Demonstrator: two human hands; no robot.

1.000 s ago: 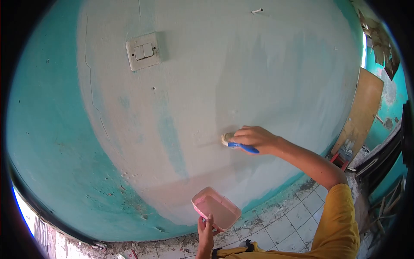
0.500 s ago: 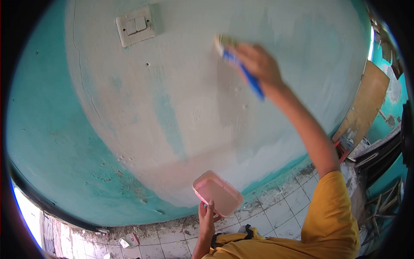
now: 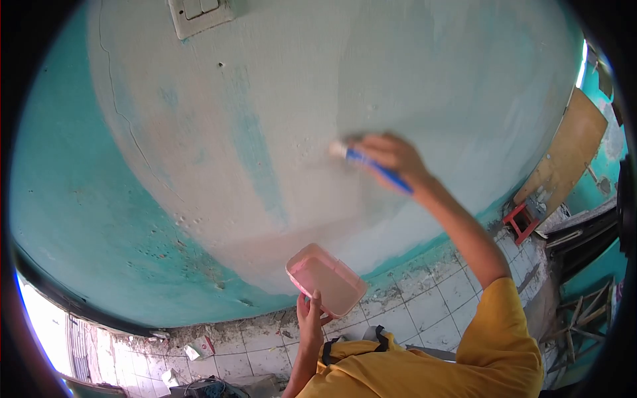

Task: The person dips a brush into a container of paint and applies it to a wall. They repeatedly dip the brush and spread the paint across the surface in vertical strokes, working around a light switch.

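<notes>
My right hand (image 3: 393,158) is closed round a paintbrush (image 3: 379,169) with a blue handle, its pale bristles at the wall (image 3: 292,119). Both brush and hand are a little blurred by motion. Low in front of my body, my left hand (image 3: 310,318) grips the near edge of a pink plastic container (image 3: 361,286), thumb over the rim. Greyish paint lies inside it. The wall is turquoise at the left and along the bottom, with a broad pale painted area in the middle and a bluish streak showing through.
A white light switch (image 3: 199,16) is at the top of the wall. Dirty white floor tiles (image 3: 424,308) run along its foot. At the right are a red stool (image 3: 521,222), a leaning wooden board (image 3: 572,142) and a wooden frame (image 3: 584,318). Litter (image 3: 199,348) lies at lower left.
My right hand has brought the paintbrush down the wall. The view has shifted downward, so the light switch sits higher. My left hand still holds the container.
</notes>
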